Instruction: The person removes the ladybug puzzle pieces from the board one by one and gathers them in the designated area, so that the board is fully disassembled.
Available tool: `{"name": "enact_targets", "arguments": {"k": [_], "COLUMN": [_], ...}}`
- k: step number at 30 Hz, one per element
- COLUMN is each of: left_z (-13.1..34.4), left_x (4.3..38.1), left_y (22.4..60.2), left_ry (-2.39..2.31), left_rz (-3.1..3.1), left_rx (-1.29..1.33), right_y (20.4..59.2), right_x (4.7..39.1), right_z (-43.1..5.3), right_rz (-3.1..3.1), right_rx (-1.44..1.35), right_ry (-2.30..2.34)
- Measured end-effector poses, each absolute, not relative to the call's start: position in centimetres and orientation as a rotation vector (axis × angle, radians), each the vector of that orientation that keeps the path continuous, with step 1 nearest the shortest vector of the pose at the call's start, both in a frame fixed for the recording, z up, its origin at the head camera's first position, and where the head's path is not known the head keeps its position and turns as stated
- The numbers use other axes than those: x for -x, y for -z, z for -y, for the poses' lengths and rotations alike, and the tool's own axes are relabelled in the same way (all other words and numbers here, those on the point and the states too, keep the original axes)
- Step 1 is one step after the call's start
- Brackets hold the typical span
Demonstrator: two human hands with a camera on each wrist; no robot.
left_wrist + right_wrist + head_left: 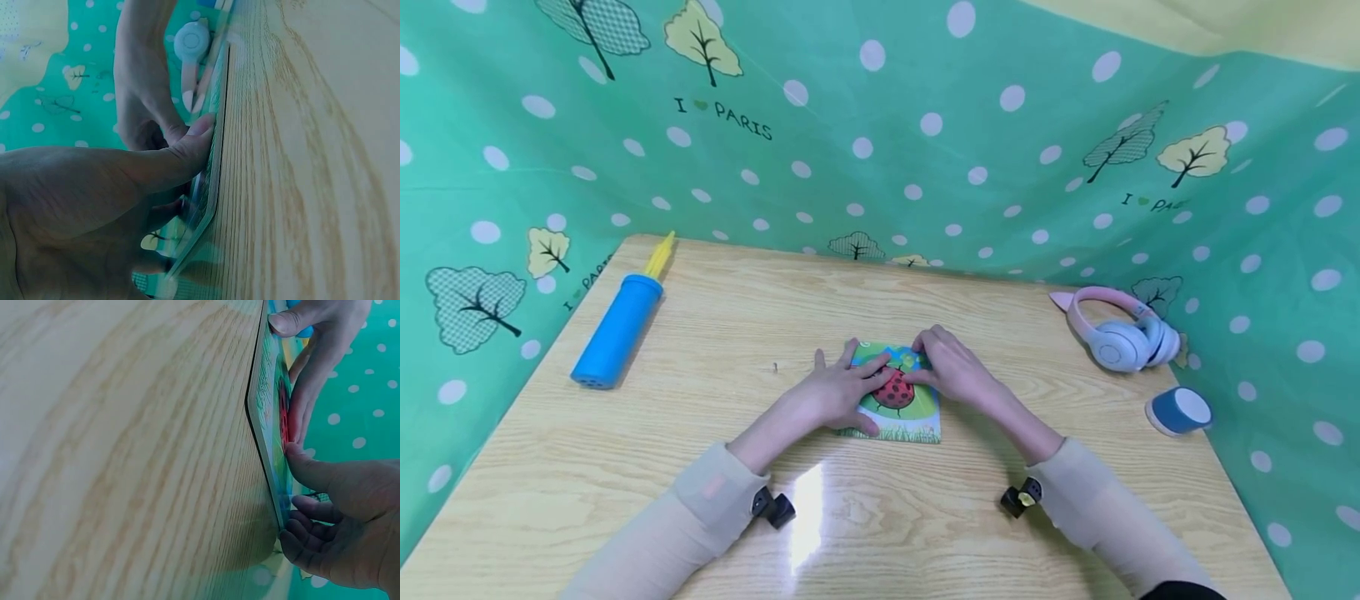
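Note:
A thin square board with a ladybug picture (898, 425) lies flat on the table between both hands. My left hand (835, 392) rests over its left side with fingers spread across the face; its thumb (199, 128) lies at the near edge. From the right, my right hand (958, 371) grips the board's far right corner, fingers curled at the edge and thumb (303, 464) on the face by the red ladybug. In the right wrist view the board stands edge-on, with a pale rim. Parts of the picture are hidden under the fingers.
A blue hand pump (617, 333) with a yellow nozzle lies at the left. Pink and white headphones (1120, 343) lie at the far right, with a blue and white cylinder (1176, 412) nearer. A green patterned curtain (880, 167) hangs behind the wooden table (700, 333).

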State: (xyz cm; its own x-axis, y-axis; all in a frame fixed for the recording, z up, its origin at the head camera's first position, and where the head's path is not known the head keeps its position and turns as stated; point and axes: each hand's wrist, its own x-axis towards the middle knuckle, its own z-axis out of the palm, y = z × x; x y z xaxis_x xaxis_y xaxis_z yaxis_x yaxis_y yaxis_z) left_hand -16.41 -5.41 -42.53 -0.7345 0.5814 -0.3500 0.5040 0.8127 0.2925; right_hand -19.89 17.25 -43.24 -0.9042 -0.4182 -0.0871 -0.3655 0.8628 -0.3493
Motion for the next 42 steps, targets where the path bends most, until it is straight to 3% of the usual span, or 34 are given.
{"name": "enact_targets", "arguments": {"k": [28, 42], "left_z": [5.4, 5.5], "left_x": [16.3, 16.3], "left_y": [42.5, 42.3], "left_ry": [-0.244, -0.221], "left_rz": [-2.563, -2.566], "left_rx": [-0.804, -0.835], "right_y": [43.7, 43.7], "right_x": [20.0, 22.2], "right_z": [-17.1, -18.1], "right_rz": [-2.881, -2.706], "right_rx": [0.631, 0.527], "right_ry": [0.583, 0.775]}}
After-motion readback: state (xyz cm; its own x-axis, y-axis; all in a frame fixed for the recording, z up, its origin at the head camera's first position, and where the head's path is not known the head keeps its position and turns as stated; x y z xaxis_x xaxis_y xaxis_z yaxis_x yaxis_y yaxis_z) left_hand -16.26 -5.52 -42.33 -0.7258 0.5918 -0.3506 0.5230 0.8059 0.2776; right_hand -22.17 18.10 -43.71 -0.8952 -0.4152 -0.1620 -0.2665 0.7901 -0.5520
